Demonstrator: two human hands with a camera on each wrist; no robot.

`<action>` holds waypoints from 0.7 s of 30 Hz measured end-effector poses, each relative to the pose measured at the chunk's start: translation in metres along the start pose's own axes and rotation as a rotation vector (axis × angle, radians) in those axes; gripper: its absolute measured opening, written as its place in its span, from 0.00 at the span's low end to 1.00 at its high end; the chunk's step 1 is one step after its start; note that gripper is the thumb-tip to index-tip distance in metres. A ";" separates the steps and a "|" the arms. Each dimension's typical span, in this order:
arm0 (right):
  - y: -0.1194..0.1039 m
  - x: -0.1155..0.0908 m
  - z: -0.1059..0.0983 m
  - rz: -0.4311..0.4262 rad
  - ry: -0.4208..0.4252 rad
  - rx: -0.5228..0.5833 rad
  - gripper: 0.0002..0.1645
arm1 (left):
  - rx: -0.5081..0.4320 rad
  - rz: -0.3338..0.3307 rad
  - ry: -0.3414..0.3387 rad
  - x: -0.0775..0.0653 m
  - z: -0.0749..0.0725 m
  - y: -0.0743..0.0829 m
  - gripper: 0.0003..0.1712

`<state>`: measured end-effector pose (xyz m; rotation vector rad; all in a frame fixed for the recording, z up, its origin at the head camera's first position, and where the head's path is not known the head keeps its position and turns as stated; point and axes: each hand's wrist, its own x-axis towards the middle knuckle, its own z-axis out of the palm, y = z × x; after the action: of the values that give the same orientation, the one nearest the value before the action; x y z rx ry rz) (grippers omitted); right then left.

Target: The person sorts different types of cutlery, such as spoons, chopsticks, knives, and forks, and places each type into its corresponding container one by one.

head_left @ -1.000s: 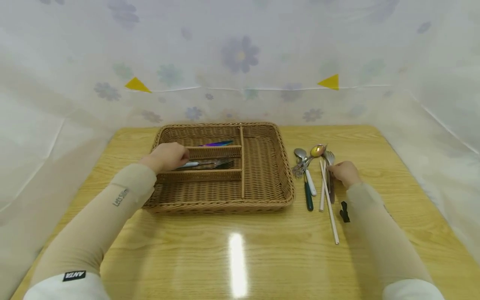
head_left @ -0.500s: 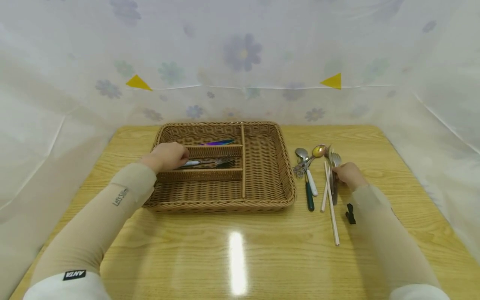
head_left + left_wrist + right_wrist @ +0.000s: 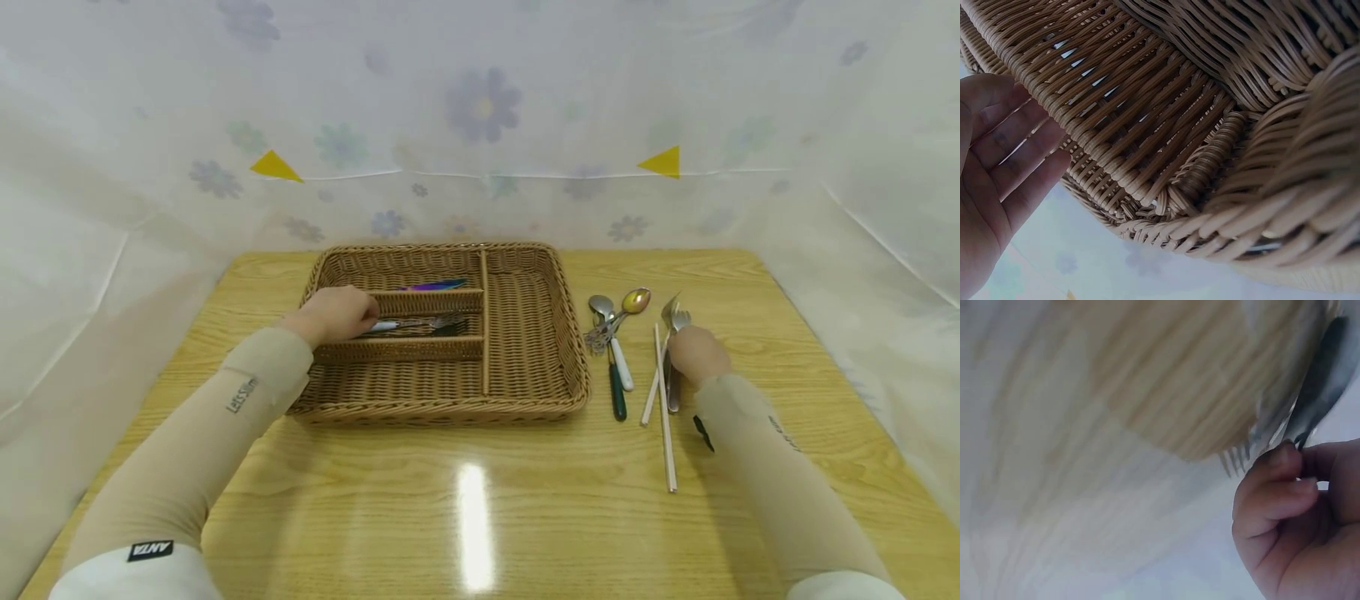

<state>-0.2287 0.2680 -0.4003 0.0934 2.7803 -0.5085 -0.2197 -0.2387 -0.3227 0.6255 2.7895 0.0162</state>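
Note:
My left hand (image 3: 330, 317) stays over the left end of the wicker basket's (image 3: 442, 412) middle compartment. In the left wrist view its extended fingers (image 3: 1029, 134) lie along a woven divider. Beside them in the head view is a fork with a pale handle (image 3: 385, 326), near a dark fork (image 3: 452, 331). To the right of the basket, my right hand (image 3: 699, 354) pinches a metal fork (image 3: 681, 319) between thumb and fingertips; the right wrist view shows its dark, wide handle (image 3: 1322, 381). Another fork (image 3: 669, 312) lies against it, and two pale chopsticks (image 3: 667, 442) cross just left of the hand.
Between basket and chopsticks lie a silver spoon (image 3: 600, 305), a gold-toned spoon (image 3: 637, 300), and utensils with white (image 3: 623, 368) and dark green handles (image 3: 617, 396). A black object (image 3: 702, 433) sits by the right sleeve. A rainbow-coloured utensil (image 3: 438, 286) lies in the basket's back compartment.
My right hand has shifted slightly right over the forks, which slid right with it, as did the chopsticks' upper ends. The black object is now partly covered by the sleeve. My left hand has not moved.

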 end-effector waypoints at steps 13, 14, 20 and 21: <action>-0.002 -0.007 -0.007 -0.071 0.023 -0.020 0.27 | 0.000 -0.007 0.005 -0.003 0.000 0.000 0.14; -0.002 -0.009 -0.007 -0.081 0.030 -0.024 0.26 | -0.002 -0.006 0.006 -0.002 0.001 0.000 0.15; -0.004 -0.018 -0.010 -0.130 0.074 -0.121 0.20 | -0.008 -0.003 0.010 -0.002 0.001 0.001 0.14; -0.004 -0.018 -0.010 -0.131 0.094 -0.135 0.20 | -0.006 -0.002 0.010 -0.002 0.001 0.001 0.14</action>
<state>-0.2147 0.2682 -0.3842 -0.0988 2.9178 -0.3540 -0.2175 -0.2389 -0.3235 0.6228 2.7986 0.0278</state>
